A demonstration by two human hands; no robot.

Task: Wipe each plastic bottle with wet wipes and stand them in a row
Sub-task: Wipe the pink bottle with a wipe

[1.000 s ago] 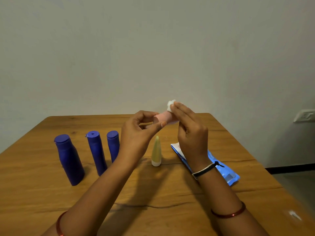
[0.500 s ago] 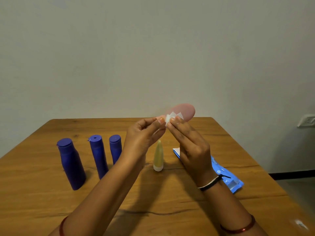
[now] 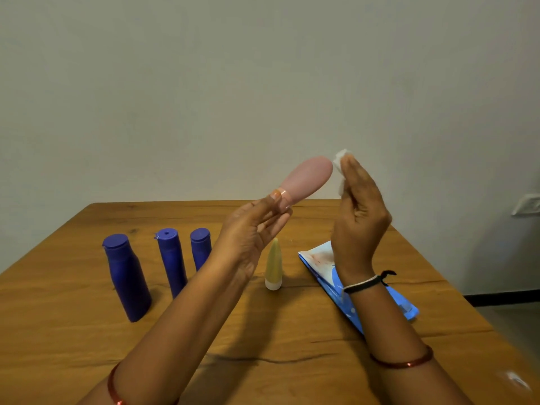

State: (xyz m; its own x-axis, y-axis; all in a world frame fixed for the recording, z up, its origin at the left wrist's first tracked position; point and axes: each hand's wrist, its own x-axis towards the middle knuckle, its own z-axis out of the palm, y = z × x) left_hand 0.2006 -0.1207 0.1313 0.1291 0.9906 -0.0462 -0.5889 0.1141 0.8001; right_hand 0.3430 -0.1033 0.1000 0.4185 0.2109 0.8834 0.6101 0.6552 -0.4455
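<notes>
Now wiping | left hand [image 3: 248, 229] pinches pink bottle [image 3: 306, 178] by its cap, up over table [image 3: 73, 331] | right hand [image 3: 361, 211] pinches wipe [image 3: 340, 159] just beside its round end | rub all sides, turn slowly, grip firmly, then stand it by yellow bottle [image 3: 273, 264]

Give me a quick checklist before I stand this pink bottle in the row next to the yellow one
1. Pink bottle held firmly: ok, left hand pinches its cap end.
2. Wipe off the bottle: ok, right hand holds it just beside the tip.
3. Pink bottle fully wiped: cannot tell.
4. Free spot right of yellow bottle: ok, bare table before the wipes pack.
5. Row upright: ok, three blue bottles and the yellow one stand.
</notes>
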